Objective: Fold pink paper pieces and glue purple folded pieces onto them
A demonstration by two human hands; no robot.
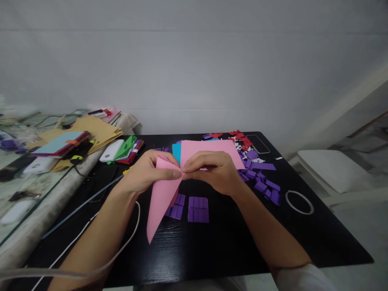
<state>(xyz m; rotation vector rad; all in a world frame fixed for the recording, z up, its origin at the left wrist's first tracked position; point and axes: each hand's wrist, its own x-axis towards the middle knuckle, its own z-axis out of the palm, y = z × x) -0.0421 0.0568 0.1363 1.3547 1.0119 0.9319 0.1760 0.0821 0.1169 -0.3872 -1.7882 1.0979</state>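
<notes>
A sheet of pink paper (163, 198) is bent over and held up above the black table (236, 242). My left hand (148, 171) grips it with the thumb on the near face. My right hand (212, 167) pinches its edge close to the left thumb, so the two hands nearly meet. Below them lie a purple folded paper square (198, 209) and a second purple folded piece (177, 208), partly hidden by the pink sheet. Behind my right hand lies another pink sheet (209, 147) over blue paper (176, 150).
Purple folded strips (263, 186) and red scraps (241, 137) lie at the right. A white ring (299, 202) sits near the right edge. A white cable (136, 218) crosses my left arm. Brown envelopes (97, 129) and a notebook (62, 143) are at the left; a white chair (330, 169) stands right.
</notes>
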